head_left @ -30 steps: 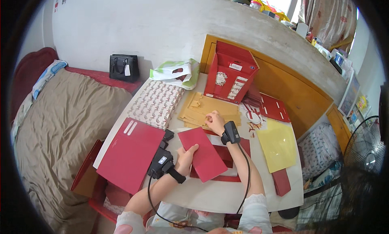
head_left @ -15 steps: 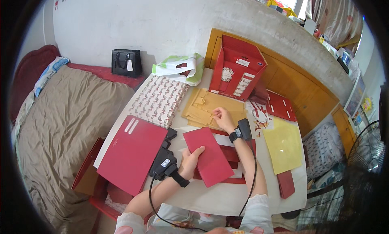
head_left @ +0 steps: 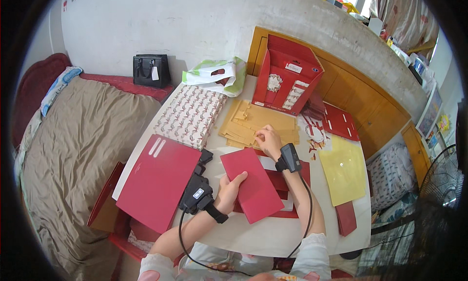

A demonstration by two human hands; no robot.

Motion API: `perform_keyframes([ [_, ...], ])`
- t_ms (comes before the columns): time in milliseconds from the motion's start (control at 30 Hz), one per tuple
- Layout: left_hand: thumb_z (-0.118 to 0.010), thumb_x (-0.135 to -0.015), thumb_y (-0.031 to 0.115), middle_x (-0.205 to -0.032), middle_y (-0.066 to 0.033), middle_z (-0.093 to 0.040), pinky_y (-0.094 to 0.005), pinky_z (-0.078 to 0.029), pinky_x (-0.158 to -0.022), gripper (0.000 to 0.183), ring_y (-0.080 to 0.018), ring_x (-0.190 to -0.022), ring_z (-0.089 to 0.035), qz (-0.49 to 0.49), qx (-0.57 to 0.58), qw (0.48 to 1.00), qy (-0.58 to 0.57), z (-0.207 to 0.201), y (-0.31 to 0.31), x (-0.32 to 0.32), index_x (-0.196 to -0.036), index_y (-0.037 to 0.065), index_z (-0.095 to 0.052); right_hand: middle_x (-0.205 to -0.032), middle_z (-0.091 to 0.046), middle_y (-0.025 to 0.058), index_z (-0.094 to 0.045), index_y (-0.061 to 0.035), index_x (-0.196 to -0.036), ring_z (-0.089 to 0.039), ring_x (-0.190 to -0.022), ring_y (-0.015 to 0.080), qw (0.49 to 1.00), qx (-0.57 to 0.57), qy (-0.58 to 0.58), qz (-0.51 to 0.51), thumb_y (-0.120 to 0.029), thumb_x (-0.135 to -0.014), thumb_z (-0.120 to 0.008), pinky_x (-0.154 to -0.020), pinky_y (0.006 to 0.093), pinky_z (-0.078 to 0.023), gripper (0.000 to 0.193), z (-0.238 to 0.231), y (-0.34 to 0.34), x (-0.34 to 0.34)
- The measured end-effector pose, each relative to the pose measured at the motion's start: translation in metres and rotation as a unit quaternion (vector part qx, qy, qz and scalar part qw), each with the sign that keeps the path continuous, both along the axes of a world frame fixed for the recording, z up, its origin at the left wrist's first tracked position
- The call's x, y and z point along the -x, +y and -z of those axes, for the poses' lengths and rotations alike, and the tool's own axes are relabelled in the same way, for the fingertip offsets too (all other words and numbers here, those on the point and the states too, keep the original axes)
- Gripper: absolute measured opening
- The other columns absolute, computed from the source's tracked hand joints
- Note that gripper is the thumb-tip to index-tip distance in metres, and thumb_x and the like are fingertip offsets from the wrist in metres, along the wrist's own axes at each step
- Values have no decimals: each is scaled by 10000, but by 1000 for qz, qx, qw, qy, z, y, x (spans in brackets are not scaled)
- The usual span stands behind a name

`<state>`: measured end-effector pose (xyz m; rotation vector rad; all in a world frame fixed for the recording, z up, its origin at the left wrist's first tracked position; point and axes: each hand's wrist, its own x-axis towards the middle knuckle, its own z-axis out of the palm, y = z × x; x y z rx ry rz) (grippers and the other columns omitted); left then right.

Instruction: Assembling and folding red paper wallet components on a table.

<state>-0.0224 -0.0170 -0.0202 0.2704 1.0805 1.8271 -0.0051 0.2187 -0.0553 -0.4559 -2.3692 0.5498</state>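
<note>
Smooth red rectangle [head_left: 257, 187] edged nearer.

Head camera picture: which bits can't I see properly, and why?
Left hand: head view, fingers mostly hidden beneath the red card.
Right hand: head view, whether its fingertips pinch anything is too small to tell.
Fan: head view, right side cut off by the picture's dark edge.

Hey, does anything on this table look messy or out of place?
Yes: small reddish-brown scraps lie loose beside the yellow sheet, looking like stray offcuts. The tan pieces also overlap at uneven angles, so that pile looks untidy.
</note>
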Motion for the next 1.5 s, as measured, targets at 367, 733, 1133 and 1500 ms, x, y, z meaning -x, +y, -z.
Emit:
perform_keyframes([
  [367, -525, -836, 117, -936, -93, -586, -262, -485, -708, 220, -149, -821, -591, -3, 0, 1000, 4, -2, -1, -1, -1009, -19, -511, -772, -549, 99, -599, -11, -716, -574, -668, 202, 997, 61, 31, 25, -71, -687, -638, -628, 282, -467, 78, -2, -3, 5],
  [733, -523, -838, 116, -939, -90, -589, -261, -484, -709, 217, -150, -821, -592, -1, 3, 1000, 3, -3, -1, -1, -1007, -19, -514, -734, -533, 130, -550, -13, -670, -543, -706, 270, 997, 66, 11, 35, -75, -687, -603, -640, 352, -437, 83, -2, -4, 8],
  [1133, -522, -840, 123, -954, -82, -585, -264, -484, -717, 228, -149, -831, -591, 0, 1, 1000, 4, -1, -1, -1, -1028, -5, -505, -736, -528, 138, -462, -28, -723, -513, -754, 309, 998, -44, 8, -35, -28, -710, -544, -677, 394, -409, 83, -10, -15, 3],
  [1500, -525, -838, 123, -957, -76, -583, -262, -479, -722, 234, -143, -834, -587, 5, 2, 1000, 4, -3, -1, 0, -1034, -4, -505, -802, -540, 139, -570, -21, -669, -514, -796, 311, 999, -38, -19, 17, -98, -706, -586, -718, 374, -423, 87, -12, -20, 0],
])
